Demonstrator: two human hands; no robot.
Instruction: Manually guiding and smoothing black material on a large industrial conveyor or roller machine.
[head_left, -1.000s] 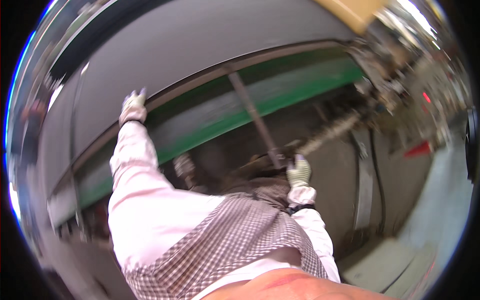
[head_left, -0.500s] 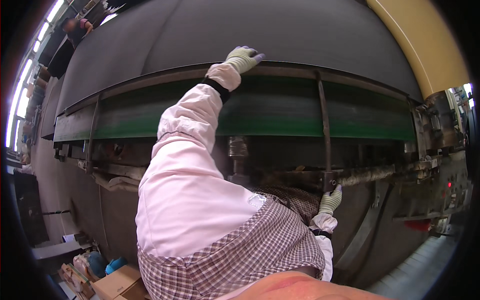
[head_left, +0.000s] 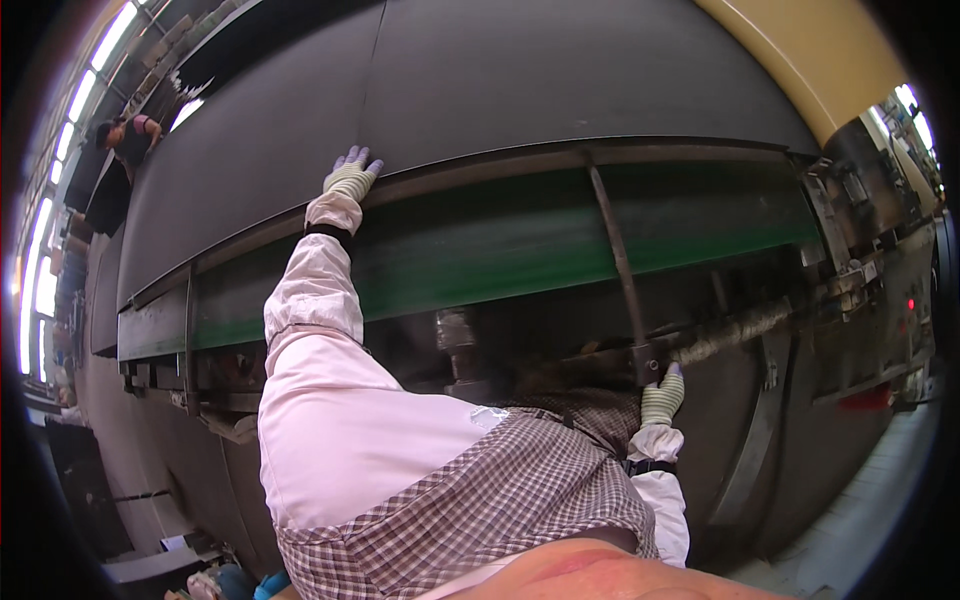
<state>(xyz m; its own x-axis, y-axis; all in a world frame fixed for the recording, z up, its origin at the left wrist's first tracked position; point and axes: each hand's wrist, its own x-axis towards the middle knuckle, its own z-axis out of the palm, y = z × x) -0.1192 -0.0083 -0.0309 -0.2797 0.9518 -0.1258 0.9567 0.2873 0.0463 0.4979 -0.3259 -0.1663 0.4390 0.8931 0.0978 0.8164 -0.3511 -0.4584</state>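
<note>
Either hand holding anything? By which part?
Left hand: no visible grip, spread on the dark sheet near its edge. Right hand: at the lower end of the metal bar; can't tell if gripping.

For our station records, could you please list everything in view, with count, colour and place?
sheeting: one seamed expanse, dark grey, top
belt: one, green, below sheeting
bars: two, dark, across belt
panel: one, yellow, top right
pipe: one, whitish, right of centre
light: one, red, far right
co-worker: one, dark clothes, upper left
lamps: several, white, upper left
clutter: uncounted, mixed, bottom left
apron: one, checked brown, bottom centre
sleeves: two, pink, on arms
left hand: one, pale striped glove, sheeting's edge
right hand: one, pale striped glove, right bar's foot
</note>
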